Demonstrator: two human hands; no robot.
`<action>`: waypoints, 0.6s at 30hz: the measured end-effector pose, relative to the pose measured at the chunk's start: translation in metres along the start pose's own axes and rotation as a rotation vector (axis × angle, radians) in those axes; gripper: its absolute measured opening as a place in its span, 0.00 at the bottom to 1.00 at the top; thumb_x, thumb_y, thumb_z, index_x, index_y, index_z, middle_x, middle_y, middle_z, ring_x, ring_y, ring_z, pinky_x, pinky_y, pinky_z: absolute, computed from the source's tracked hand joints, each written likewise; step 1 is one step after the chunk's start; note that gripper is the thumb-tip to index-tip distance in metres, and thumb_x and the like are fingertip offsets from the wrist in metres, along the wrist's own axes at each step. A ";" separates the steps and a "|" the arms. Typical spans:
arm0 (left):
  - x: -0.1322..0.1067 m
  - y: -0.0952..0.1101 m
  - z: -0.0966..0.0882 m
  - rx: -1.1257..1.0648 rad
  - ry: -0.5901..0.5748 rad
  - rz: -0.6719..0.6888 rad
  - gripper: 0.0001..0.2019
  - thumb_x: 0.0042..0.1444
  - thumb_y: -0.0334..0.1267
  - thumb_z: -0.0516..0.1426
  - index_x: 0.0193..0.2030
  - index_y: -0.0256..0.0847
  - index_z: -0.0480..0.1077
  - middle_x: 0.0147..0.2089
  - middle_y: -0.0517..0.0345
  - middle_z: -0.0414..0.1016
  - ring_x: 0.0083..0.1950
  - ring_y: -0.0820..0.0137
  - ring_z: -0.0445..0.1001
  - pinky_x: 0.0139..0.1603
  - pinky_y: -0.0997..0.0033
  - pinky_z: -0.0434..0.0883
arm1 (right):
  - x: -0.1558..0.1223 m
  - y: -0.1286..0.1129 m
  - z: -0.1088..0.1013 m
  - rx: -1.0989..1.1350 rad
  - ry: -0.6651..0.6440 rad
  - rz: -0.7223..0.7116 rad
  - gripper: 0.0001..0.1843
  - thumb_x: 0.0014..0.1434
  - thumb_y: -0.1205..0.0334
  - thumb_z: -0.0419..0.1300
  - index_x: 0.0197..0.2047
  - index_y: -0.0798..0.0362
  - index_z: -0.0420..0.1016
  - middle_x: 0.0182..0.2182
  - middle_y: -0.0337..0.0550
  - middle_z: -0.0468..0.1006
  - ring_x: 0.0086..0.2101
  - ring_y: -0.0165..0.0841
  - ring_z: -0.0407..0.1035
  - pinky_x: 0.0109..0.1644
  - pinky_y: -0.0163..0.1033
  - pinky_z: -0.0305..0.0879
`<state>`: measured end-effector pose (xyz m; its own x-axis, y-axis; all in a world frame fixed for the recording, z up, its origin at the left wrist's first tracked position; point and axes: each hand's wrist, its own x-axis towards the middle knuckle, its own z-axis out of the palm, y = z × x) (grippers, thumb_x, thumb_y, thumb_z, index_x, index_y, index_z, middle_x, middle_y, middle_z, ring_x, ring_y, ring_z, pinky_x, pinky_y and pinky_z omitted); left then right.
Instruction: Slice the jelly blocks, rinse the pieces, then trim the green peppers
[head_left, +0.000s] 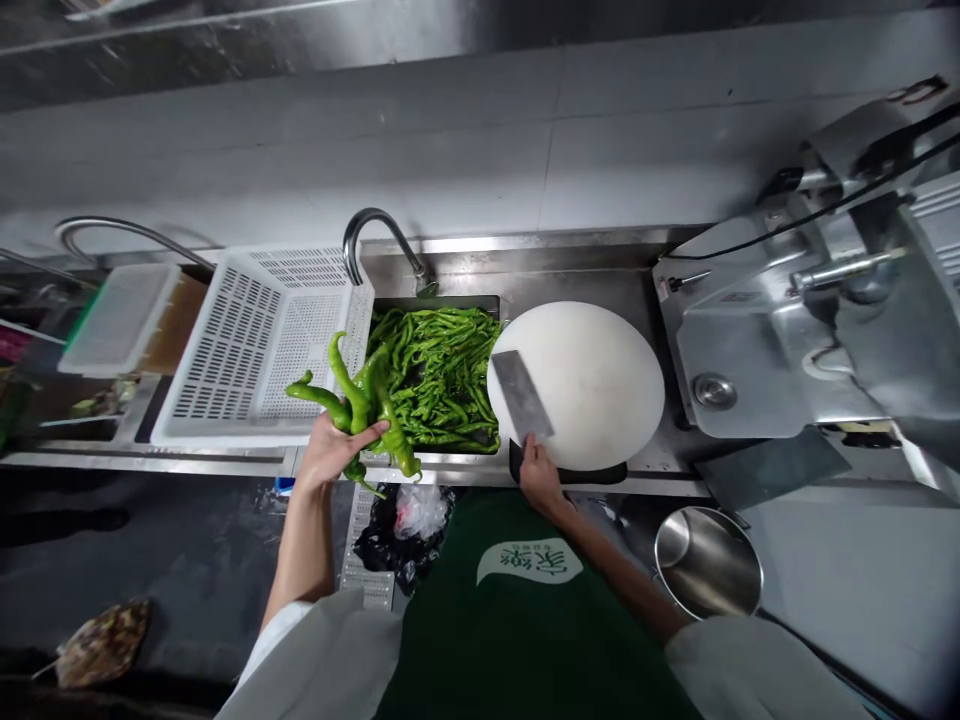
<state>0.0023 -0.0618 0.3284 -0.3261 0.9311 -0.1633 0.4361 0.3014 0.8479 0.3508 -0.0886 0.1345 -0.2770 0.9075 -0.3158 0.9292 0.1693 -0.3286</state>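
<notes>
A small bunch of long green peppers [360, 400] is gripped in my left hand [335, 450], above the front edge of the sink. My right hand [538, 474] is closed around the handle of a cleaver [523, 394]. The cleaver's broad blade lies over the left part of a round white cutting board [592, 380]; whether it touches the board I cannot tell. Between the two hands, a heap of green peppers [446, 370] fills the sink basin. The cleaver's handle is mostly hidden by my fingers.
Left of the peppers sits a white perforated basket [247, 425], with a curved faucet [382, 225] at its right corner. A metal slicer [750, 330] stands on the right. Below the counter are a steel pot [709, 565] and a bin lined with a black bag [386, 540].
</notes>
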 end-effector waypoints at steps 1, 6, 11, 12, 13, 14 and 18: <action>-0.004 -0.001 -0.005 0.004 0.013 0.002 0.20 0.43 0.45 0.72 0.22 0.39 0.66 0.23 0.64 0.68 0.24 0.75 0.66 0.23 0.75 0.66 | 0.002 -0.012 0.000 0.034 -0.031 -0.095 0.39 0.64 0.73 0.49 0.77 0.68 0.51 0.51 0.67 0.77 0.45 0.47 0.78 0.50 0.47 0.76; -0.032 -0.002 -0.038 0.028 0.072 0.001 0.19 0.45 0.45 0.72 0.22 0.38 0.68 0.24 0.62 0.71 0.24 0.74 0.68 0.24 0.75 0.69 | 0.038 -0.035 -0.021 0.451 -0.033 -0.341 0.27 0.68 0.63 0.52 0.69 0.58 0.67 0.49 0.57 0.80 0.43 0.42 0.78 0.51 0.45 0.74; -0.067 -0.016 -0.064 0.024 0.140 0.022 0.18 0.46 0.44 0.72 0.22 0.38 0.68 0.24 0.62 0.72 0.24 0.74 0.69 0.25 0.75 0.71 | 0.122 -0.024 -0.044 1.126 -0.282 -0.165 0.24 0.61 0.38 0.62 0.37 0.52 0.69 0.25 0.37 0.74 0.20 0.27 0.65 0.24 0.34 0.65; -0.073 -0.020 -0.067 0.020 0.152 0.021 0.19 0.47 0.45 0.72 0.22 0.38 0.68 0.23 0.62 0.71 0.24 0.75 0.68 0.24 0.76 0.71 | 0.136 -0.020 -0.047 1.195 -0.312 -0.116 0.28 0.57 0.34 0.65 0.34 0.51 0.66 0.23 0.35 0.73 0.18 0.26 0.63 0.22 0.33 0.62; -0.079 -0.025 -0.069 0.013 0.164 0.016 0.19 0.47 0.45 0.72 0.21 0.38 0.67 0.23 0.62 0.70 0.23 0.75 0.68 0.23 0.76 0.70 | 0.148 -0.017 -0.050 1.228 -0.321 -0.076 0.31 0.53 0.31 0.67 0.32 0.50 0.64 0.22 0.34 0.71 0.17 0.25 0.61 0.20 0.33 0.60; -0.083 -0.029 -0.071 0.007 0.170 0.008 0.20 0.47 0.46 0.71 0.22 0.38 0.68 0.23 0.62 0.70 0.23 0.75 0.68 0.23 0.77 0.69 | 0.156 -0.013 -0.052 1.233 -0.319 -0.046 0.33 0.50 0.29 0.69 0.31 0.50 0.63 0.20 0.33 0.70 0.16 0.25 0.61 0.19 0.33 0.59; -0.096 -0.041 -0.074 -0.011 0.186 -0.027 0.18 0.47 0.46 0.72 0.25 0.37 0.71 0.24 0.61 0.72 0.23 0.74 0.69 0.21 0.77 0.69 | 0.161 0.011 -0.063 1.169 -0.328 0.021 0.36 0.45 0.27 0.71 0.33 0.51 0.65 0.18 0.34 0.70 0.16 0.26 0.61 0.16 0.32 0.58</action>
<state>-0.0464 -0.1786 0.3463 -0.4876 0.8683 -0.0912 0.4161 0.3230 0.8500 0.3317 0.0836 0.1364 -0.4707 0.7367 -0.4856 0.1994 -0.4473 -0.8719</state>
